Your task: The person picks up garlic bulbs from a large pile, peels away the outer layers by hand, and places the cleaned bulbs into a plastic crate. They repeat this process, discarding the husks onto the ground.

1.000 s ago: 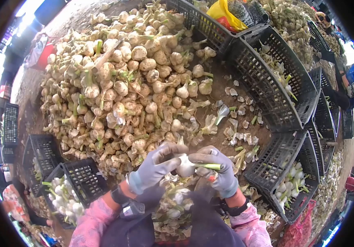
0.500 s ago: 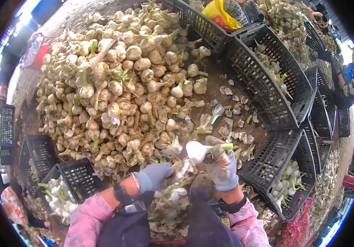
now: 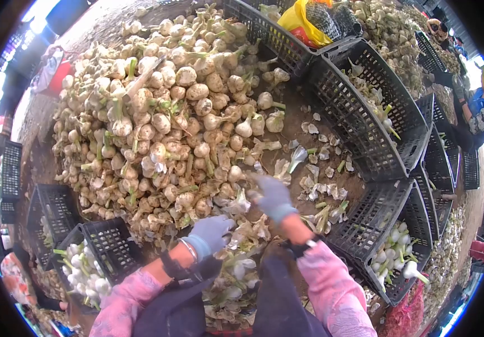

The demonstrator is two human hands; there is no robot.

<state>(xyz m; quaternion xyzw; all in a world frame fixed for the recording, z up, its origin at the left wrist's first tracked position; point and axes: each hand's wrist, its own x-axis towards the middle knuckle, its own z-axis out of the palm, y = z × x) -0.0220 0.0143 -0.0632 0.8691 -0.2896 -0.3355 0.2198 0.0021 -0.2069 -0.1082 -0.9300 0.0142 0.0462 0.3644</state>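
Note:
My right hand point(image 3: 274, 197), in a pale grey glove and smeared by motion, reaches over the near edge of a pile of unpeeled garlic bulbs point(image 3: 163, 121). Its fingers look stretched out near a garlic bulb point(image 3: 235, 173), with nothing visible in them. My left hand point(image 3: 210, 233), gloved too, hovers above loose garlic skins point(image 3: 239, 267) with fingers curled; what they hold, if anything, is hidden. At the right, a white cleaned garlic bulb point(image 3: 412, 271) with a green stem shows at the outer edge of a black crate point(image 3: 368, 224) containing cleaned bulbs.
Another crate point(image 3: 110, 247) of white bulbs stands at the left. More black crates point(image 3: 360, 112) line the right side, one beside a yellow bag point(image 3: 304, 22). Peeled skins point(image 3: 312, 185) litter the ground. A pink net bag point(image 3: 405, 314) lies lower right. People point(image 3: 478, 109) are at the edges.
The white garlic bulb has left my right hand and is now at the right crate. My right hand has swung up and left towards the pile. My left hand has moved slightly.

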